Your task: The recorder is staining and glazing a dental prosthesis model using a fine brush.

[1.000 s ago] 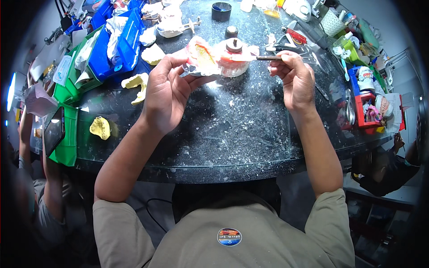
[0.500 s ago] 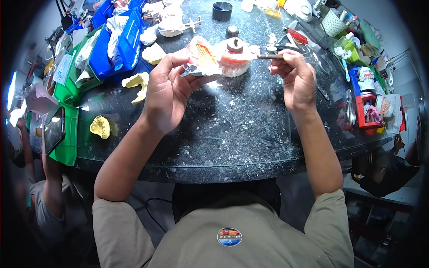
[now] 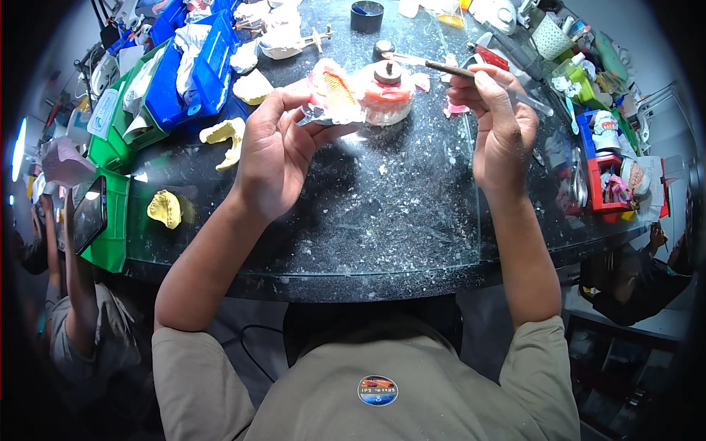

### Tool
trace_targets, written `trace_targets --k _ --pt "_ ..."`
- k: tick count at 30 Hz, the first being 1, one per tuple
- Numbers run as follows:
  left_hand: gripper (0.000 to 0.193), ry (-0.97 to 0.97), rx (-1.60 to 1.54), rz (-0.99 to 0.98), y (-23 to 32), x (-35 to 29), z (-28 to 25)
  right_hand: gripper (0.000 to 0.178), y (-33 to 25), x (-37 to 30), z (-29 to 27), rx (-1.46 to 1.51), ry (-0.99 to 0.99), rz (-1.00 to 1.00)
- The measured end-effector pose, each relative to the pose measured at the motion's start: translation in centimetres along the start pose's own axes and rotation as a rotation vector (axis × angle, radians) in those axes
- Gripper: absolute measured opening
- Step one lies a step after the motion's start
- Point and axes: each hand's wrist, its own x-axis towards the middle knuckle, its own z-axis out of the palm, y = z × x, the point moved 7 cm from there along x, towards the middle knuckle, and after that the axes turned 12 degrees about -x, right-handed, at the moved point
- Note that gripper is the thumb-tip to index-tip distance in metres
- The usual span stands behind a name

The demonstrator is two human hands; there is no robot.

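Observation:
My left hand [image 3: 273, 151] is closed round the edge of a dental cast [image 3: 334, 92], pale with pink wax and a golden ridged mesh across its face. Between thumb and fingers, my right hand [image 3: 504, 128] grips a wax knife [image 3: 450, 70] by its dark handle. The knife's slim pale blade points left, above and behind a spirit lamp [image 3: 386, 110] with a clear ribbed body, reddish inside, and a metal collar. No flame can be made out. A small dark cap [image 3: 382, 50] stands behind the lamp. Pink scraps [image 3: 456, 109] lie beside my right fingers.
Yellow casts [image 3: 165, 209] and pale plaster pieces lie on the left of the dark bench [image 3: 368, 250]. Blue [image 3: 213, 73] and green bins [image 3: 110, 228] line the left edge. Tools and a red box [image 3: 609, 192] with casts crowd the right. Other people sit at both sides.
My right hand has moved slightly right and turned, lifting the wax knife away from the lamp's side so its blade shows behind and above it. The left hand and cast stay put.

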Motion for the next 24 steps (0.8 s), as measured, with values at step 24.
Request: trace_targets --k 24 --pt "0.047 0.195 0.055 -0.073 -0.3 0.2 -0.3 0.015 0.3 0.0 -0.3 -0.040 0.025 0.031"
